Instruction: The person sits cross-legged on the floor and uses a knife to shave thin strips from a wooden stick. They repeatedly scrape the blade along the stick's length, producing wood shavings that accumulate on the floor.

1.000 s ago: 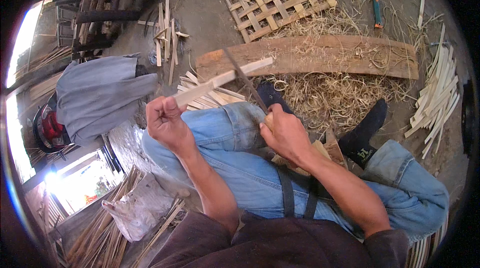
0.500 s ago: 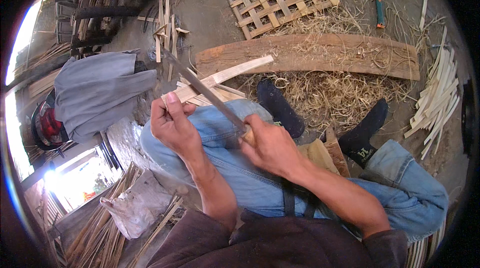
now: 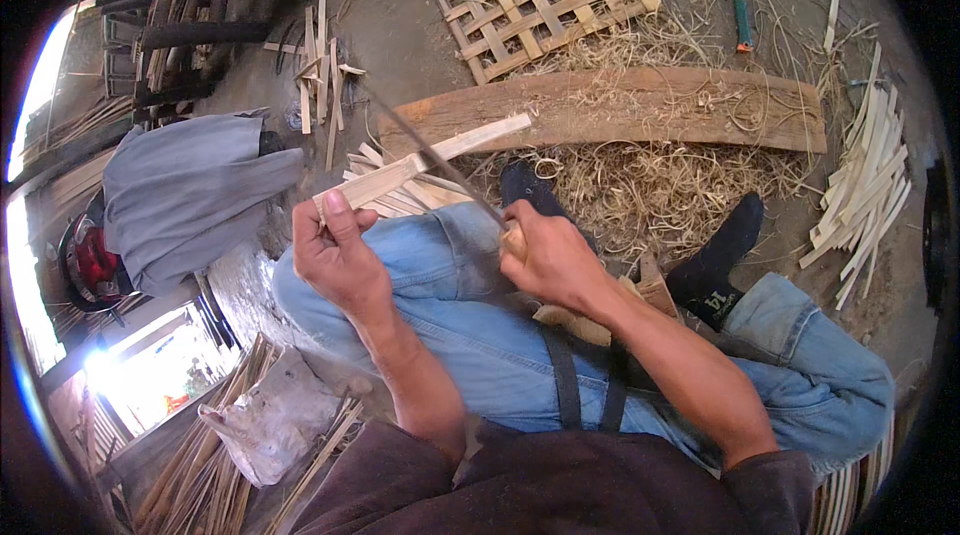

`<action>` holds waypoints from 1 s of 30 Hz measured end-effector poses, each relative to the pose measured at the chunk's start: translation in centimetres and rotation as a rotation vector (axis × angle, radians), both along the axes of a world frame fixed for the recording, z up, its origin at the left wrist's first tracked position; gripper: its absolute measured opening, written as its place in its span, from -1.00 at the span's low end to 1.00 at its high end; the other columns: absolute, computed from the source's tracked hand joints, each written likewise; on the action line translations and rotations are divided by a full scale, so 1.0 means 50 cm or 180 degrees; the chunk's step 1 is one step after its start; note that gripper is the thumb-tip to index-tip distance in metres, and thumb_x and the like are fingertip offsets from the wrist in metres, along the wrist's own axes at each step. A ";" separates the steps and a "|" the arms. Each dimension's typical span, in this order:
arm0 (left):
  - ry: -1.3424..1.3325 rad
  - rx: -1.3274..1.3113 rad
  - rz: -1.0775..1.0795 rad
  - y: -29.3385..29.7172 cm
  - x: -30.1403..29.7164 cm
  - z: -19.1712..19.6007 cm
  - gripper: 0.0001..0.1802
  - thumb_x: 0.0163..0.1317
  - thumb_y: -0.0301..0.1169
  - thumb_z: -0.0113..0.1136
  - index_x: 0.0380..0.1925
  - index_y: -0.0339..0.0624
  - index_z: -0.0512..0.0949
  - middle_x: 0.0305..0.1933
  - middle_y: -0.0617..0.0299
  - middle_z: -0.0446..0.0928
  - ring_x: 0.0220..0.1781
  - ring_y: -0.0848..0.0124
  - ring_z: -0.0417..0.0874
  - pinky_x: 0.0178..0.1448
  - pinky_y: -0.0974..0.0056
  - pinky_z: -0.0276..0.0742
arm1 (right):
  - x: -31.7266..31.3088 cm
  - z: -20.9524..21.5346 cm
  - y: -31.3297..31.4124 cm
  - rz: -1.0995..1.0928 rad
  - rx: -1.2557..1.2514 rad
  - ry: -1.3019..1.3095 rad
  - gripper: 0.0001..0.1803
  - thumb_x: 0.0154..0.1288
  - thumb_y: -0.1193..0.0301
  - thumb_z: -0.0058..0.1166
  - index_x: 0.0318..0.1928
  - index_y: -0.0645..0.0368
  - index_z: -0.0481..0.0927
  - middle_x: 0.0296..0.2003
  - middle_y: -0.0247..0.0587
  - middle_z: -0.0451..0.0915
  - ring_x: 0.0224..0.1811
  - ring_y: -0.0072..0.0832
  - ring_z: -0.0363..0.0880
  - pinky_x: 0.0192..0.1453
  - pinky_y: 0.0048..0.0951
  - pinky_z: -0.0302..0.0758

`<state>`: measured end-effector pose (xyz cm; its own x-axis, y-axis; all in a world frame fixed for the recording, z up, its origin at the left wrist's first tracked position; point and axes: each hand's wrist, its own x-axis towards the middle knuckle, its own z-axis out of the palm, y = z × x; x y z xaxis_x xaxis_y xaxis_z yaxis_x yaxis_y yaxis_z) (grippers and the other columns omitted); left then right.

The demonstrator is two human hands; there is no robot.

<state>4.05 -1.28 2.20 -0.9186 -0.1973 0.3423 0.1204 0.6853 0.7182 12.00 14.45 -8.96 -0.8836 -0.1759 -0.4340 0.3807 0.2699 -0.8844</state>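
My left hand [image 3: 343, 253] is closed, pinching the near end of a pale, flat bamboo strip [image 3: 482, 136] between thumb and fingers. The strip points away to the right, over my left knee. In my right hand [image 3: 562, 260] is a long narrow-bladed knife [image 3: 514, 240], gripped by its light wooden handle. The blade slants up to the left and crosses the strip around its middle, slightly blurred. Beneath the strip, more split strips [image 3: 378, 191] lie in a loose bunch beyond my left knee.
Past my feet a long wooden plank [image 3: 610, 103] lies among curled shavings [image 3: 660, 197]. Behind it rest a woven bamboo panel [image 3: 548, 7] and a hammer [image 3: 739, 10]. Cut strips [image 3: 858, 190] are heaped at right. A grey cloth [image 3: 195, 190] and plastic bag [image 3: 275, 415] are at left.
The knife has shifted along the strip, away from my left hand, and my right hand has moved slightly right and farther out. My left hand keeps its pinch. The whole view has shifted a little.
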 end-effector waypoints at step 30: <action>-0.0669 -0.0171 -0.0368 -0.109 -0.018 0.018 -0.62 0.39 -0.12 0.14 -0.26 -0.28 0.54 -0.37 0.27 0.55 -0.34 0.54 0.61 -0.20 0.41 0.55 | 0.031 -0.183 0.060 -0.0463 0.0644 -0.0194 -0.61 0.09 0.33 0.10 -0.14 0.36 0.49 -0.29 0.33 0.60 -0.15 0.20 0.59 -0.03 0.04 0.52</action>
<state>3.13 -6.72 3.11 -0.9862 -0.0733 0.1485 0.0522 0.7136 0.6986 13.53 17.44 -18.11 -0.8644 0.0470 -0.5007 0.4794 0.3775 -0.7923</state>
